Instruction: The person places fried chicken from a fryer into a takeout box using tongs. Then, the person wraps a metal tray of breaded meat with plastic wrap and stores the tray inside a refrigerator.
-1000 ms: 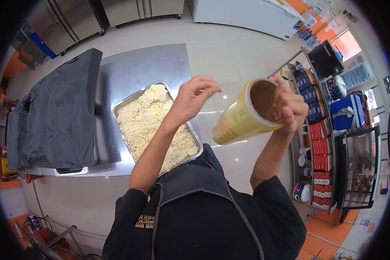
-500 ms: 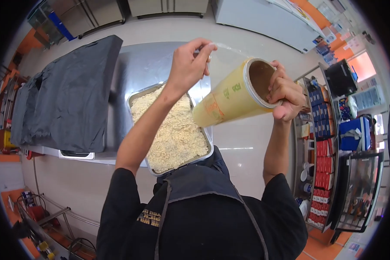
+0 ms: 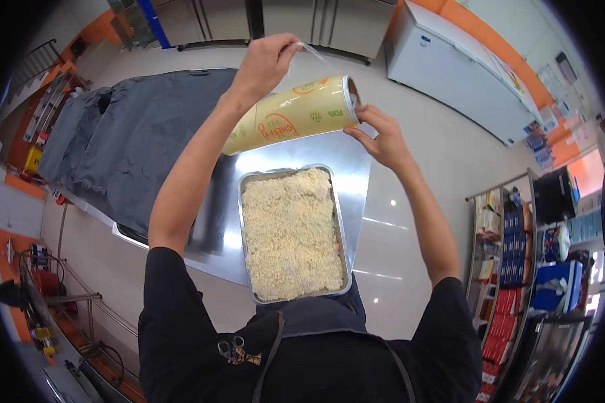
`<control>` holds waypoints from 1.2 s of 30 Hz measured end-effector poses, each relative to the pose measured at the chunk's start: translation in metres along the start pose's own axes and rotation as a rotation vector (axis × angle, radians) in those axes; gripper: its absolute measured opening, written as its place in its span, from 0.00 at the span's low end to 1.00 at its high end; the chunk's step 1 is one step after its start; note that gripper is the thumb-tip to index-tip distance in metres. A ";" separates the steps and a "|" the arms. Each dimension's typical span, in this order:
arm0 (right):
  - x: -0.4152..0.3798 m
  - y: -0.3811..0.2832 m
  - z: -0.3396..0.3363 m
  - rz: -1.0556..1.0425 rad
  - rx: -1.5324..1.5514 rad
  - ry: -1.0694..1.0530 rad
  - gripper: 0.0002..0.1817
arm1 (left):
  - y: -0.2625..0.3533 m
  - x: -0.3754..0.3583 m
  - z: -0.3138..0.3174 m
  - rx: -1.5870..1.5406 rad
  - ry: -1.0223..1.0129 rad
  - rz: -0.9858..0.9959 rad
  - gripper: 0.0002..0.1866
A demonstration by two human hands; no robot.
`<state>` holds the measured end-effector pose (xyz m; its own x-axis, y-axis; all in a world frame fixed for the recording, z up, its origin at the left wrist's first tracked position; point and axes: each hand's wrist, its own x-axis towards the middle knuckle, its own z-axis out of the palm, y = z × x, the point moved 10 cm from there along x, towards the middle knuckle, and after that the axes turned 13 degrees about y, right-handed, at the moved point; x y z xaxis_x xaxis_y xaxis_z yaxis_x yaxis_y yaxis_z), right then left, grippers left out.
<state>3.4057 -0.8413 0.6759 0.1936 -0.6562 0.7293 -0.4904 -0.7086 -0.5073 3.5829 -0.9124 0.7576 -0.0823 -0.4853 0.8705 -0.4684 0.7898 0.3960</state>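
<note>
Yellow and printed, our roll (image 3: 292,117) slants in the air over the bench (image 3: 358,178), its right end gripped by our right hand (image 3: 383,136). Our left hand (image 3: 267,65), fingertips pinched, holds a clear strip of film (image 3: 316,54) up from the roll. Nearer us, at the bench's edge, sits a metal tray (image 3: 341,232) of pale, grainy food (image 3: 291,235). Leftward we see a dark cover (image 3: 134,144); beyond, a white freezer (image 3: 453,74) stands on the floor (image 3: 400,181).

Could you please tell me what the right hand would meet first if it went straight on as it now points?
The wrap roll: the right hand appears to grip its open end, though how far inside it reaches is unclear.
</note>
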 end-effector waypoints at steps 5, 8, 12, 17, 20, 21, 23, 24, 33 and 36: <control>-0.021 0.093 0.086 0.159 0.078 -0.079 0.14 | -0.080 -0.038 0.029 0.122 -0.126 -0.063 0.09; -0.052 0.145 0.134 0.245 0.138 -0.100 0.13 | -0.122 -0.079 0.044 0.142 -0.206 -0.155 0.09; -0.084 0.190 0.165 0.441 0.080 -0.231 0.14 | -0.147 -0.111 0.066 0.114 -0.276 -0.277 0.09; -0.103 0.208 0.162 0.495 0.023 -0.274 0.21 | -0.141 -0.143 0.110 0.108 -0.444 -0.285 0.09; -0.079 0.195 0.128 0.393 -0.155 -0.067 0.25 | -0.132 -0.160 0.128 0.096 -0.531 -0.321 0.10; -0.068 0.181 0.113 0.351 -0.219 0.042 0.25 | -0.129 -0.165 0.132 0.087 -0.553 -0.345 0.10; -0.044 0.145 0.124 0.163 -0.123 0.037 0.23 | -0.122 -0.161 0.135 0.081 -0.537 -0.331 0.09; -0.037 0.132 0.128 0.072 -0.072 0.035 0.22 | -0.119 -0.162 0.135 0.080 -0.532 -0.325 0.09; -0.028 0.178 0.139 0.374 0.052 -0.093 0.09 | -0.111 -0.178 0.103 0.117 -0.273 -0.398 0.16; -0.024 0.171 0.137 0.421 0.006 -0.064 0.09 | -0.122 -0.226 0.087 0.331 -0.262 -0.315 0.15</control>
<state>3.4331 -0.9822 0.5083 0.0296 -0.9034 0.4277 -0.5330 -0.3763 -0.7578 3.5821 -0.9318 0.4869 -0.0900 -0.7914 0.6046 -0.7554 0.4498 0.4764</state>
